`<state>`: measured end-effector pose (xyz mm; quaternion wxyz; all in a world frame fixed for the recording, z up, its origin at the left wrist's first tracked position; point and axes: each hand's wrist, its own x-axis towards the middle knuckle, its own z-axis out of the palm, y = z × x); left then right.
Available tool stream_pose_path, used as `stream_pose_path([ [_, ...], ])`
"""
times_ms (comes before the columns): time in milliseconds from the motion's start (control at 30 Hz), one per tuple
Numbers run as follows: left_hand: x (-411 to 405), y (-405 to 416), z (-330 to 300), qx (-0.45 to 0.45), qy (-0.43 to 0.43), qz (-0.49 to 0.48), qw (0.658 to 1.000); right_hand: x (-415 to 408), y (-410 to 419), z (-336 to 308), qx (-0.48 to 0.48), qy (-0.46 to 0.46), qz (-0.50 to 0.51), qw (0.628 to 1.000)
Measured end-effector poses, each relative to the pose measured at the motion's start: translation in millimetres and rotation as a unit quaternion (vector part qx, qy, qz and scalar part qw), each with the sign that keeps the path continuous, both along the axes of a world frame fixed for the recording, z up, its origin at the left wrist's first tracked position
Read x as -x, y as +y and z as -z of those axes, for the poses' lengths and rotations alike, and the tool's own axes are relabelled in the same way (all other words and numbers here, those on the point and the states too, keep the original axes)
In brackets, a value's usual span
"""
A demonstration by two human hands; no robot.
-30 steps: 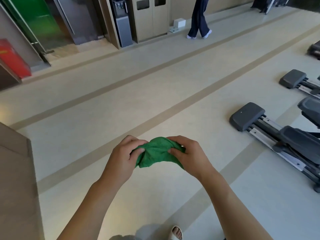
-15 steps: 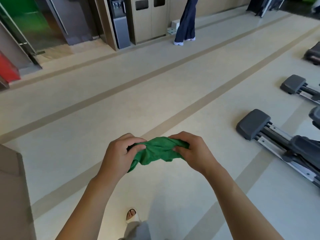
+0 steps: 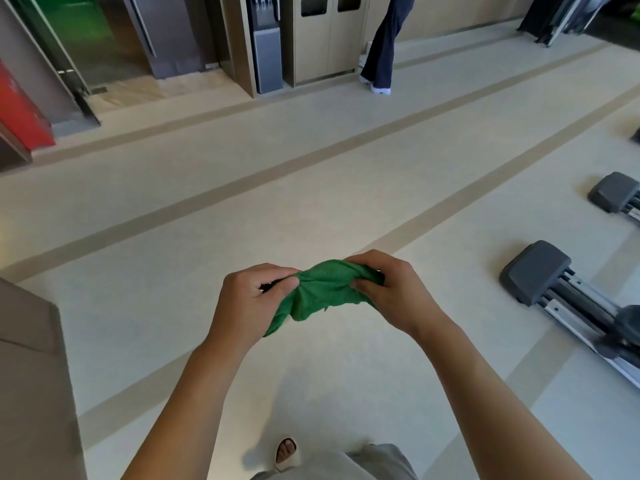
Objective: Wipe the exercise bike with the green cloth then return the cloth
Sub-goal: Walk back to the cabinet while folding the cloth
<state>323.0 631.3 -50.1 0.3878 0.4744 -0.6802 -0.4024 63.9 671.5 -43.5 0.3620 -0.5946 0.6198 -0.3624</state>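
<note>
No readable text, label, brand, number or sign anywhere in view. Checked the far wall: the water dispenser [image 3: 266,46] front and the twin-door cabinet [image 3: 325,36] to its right carry dark panels only, no lettering resolves. The red panel [image 3: 20,109] at far left and the green surface [image 3: 79,26] behind the glass are plain colour. The grey machine feet [image 3: 535,271] at right show no logo. The green cloth [image 3: 322,292] bears no tag.
</note>
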Motion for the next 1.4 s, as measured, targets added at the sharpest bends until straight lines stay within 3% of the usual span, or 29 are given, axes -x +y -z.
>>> stream_pose_path([
  [367,24.9,-74.5,-1.5,0.006,0.001,-0.017,1.0,22.0,-84.6,3.6,0.003,0.018,-0.01,1.0],
  [967,199.7,-229.6,-29.8,0.092,-0.068,-0.054,0.992,201.2,-262.1,5.4,0.006,-0.023,-0.038,0.999],
  [1167,219.5,-265.9,-26.7,0.077,-0.088,-0.093,0.989,234.2,-290.7,8.9,0.004,-0.074,-0.054,0.996],
  [1400,240.2,-307.8,-20.9,0.066,-0.103,-0.053,0.991,248.5,-319.0,16.7,0.003,-0.124,-0.01,0.992],
])
